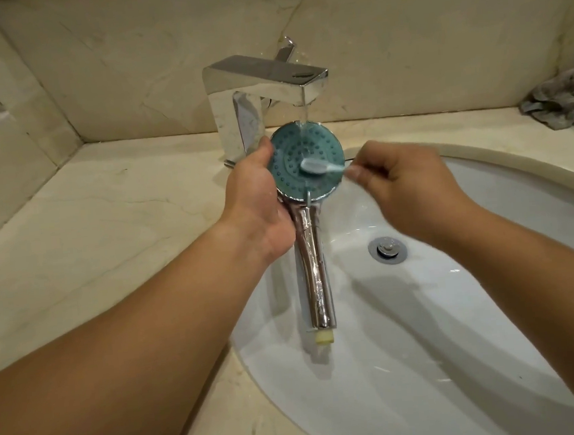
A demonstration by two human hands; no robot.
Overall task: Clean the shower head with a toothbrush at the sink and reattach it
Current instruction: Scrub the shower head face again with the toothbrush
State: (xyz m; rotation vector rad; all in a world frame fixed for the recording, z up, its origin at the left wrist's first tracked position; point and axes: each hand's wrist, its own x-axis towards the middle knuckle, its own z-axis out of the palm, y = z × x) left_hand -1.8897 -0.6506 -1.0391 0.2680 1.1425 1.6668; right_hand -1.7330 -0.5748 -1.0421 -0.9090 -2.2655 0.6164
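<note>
The scrubbing step was in hand: the round chrome shower head with its teal, nozzle-dotted face (307, 160) was held face-up over the white oval ceramic sink (427, 360), at about ten o'clock from the chrome drain plug (387, 249), with its shiny handle running down toward six o'clock and ending in a pale yellowish fitting. The left hand (260, 202) gripped it at the neck, thumb curled up along the nine o'clock edge of the face and the other fingers hidden behind, so how tightly they wrapped could not be told. The right hand (409, 180) came in from three o'clock, its fingertips pinched together on the thin handle of the pale blue plastic toothbrush (316, 166), whose head lay on the lower middle of the face. A thin stream from the angular chrome faucet (262, 92) fell onto the twelve o'clock rim of the face. A crumpled grey cloth (564, 99) lay on the beige marble counter (106, 214) toward two o'clock. Whether the bristles were pressed down was unclear from this angle, though they probably were. The next move seemed to call for short strokes across the remaining nozzle rings, turning the head under the water; reattachment was not yet near.
</note>
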